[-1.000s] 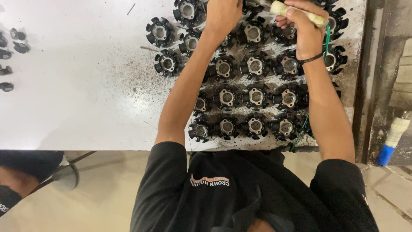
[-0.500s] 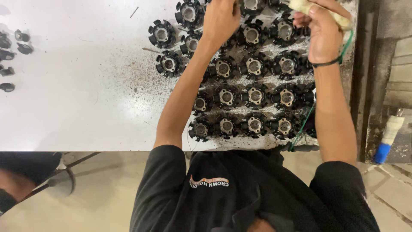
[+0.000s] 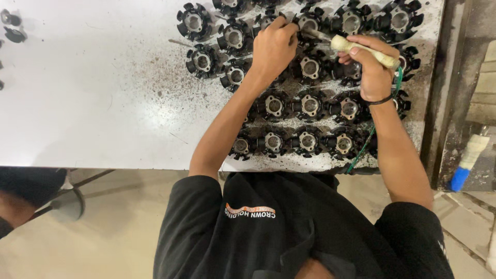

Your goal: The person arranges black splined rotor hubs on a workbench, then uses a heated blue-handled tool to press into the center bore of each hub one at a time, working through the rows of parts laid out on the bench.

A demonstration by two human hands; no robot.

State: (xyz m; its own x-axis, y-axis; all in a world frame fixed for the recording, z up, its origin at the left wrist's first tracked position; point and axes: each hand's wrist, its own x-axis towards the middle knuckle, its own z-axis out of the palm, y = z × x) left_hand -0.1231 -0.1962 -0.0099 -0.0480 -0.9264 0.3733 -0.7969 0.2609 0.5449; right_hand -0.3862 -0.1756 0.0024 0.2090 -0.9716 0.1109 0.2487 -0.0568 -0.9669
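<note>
Several black round toothed parts with metal centres [image 3: 310, 106] lie in rows on a white table [image 3: 103, 103]. My left hand [image 3: 274, 47] reaches to the far rows and pinches one of these parts [image 3: 309, 23] at its rim. My right hand [image 3: 373, 72] grips a tool with a cream handle [image 3: 364, 49]. The tool's thin tip points left at the part under my left fingers. A green cord [image 3: 398, 82] runs from the tool down past my wrist to the table's front edge.
Dark specks are scattered over the table around the parts. A few small dark pieces [image 3: 13, 27] lie at the far left. A dark metal post [image 3: 454, 103] and a white stick with a blue end [image 3: 466, 161] stand at the right. Another person's leg [image 3: 20, 199] shows bottom left.
Both hands sit lower in the view than before. My right hand has brought the tool leftward, close to the part that my left hand holds.
</note>
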